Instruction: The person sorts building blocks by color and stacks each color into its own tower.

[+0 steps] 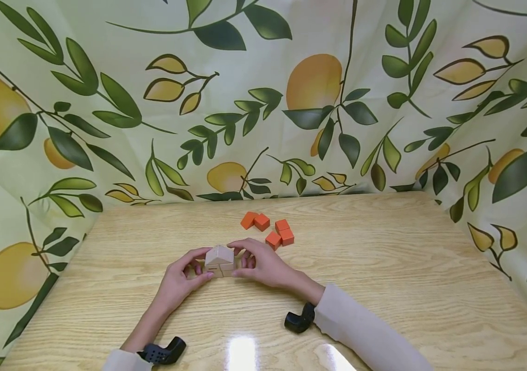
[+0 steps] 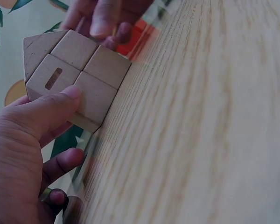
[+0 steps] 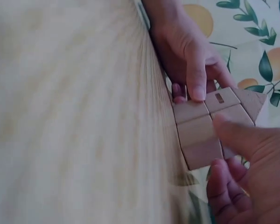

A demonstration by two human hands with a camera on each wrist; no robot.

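Observation:
A small house-shaped stack of pale wooden blocks (image 1: 219,258) (image 2: 79,74) (image 3: 200,135) stands on the table in the head view, a triangular piece on top of two rows. One block face has a dark slot. My left hand (image 1: 176,283) (image 2: 23,144) (image 3: 189,51) grips the stack's left side, thumb on the near face and fingers behind. From the right, my right hand (image 1: 268,265) (image 2: 107,18) (image 3: 266,163) holds the other side, its thumb on the near face in the right wrist view. The back of the stack is hidden.
Several orange-red blocks (image 1: 282,225) lie on the wooden table (image 1: 384,257) behind my right hand, close together in two small groups. A leaf-and-fruit patterned cloth (image 1: 254,129) hangs behind the table and along its sides.

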